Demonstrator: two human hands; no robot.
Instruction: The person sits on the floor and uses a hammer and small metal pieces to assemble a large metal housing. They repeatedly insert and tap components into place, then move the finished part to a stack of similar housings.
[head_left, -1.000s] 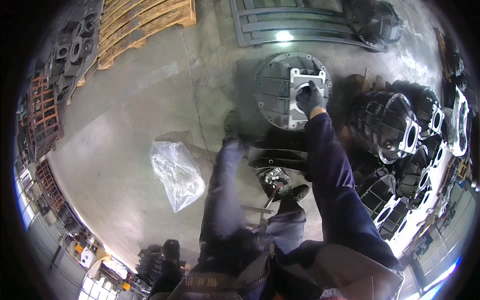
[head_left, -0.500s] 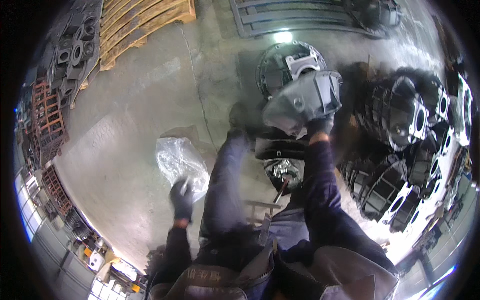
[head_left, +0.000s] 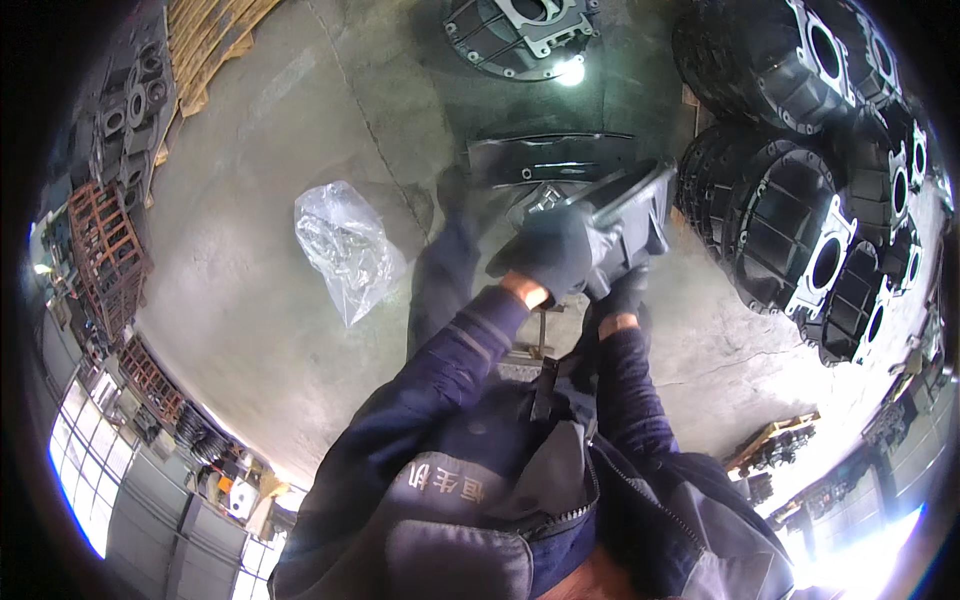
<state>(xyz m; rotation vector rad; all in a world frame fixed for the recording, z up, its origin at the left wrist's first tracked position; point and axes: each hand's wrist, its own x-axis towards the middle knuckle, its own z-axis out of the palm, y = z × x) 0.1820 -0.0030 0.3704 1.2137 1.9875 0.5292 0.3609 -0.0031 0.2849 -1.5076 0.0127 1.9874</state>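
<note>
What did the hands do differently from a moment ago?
The left hand came up from beside the plastic bag and joined the right hand on the grey metal casting, which got lifted off the round housing. The bag stayed on the floor.

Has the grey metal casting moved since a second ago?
Yes. The grey casting left the round housing on the floor; both hands hold it nearer the body.
</note>
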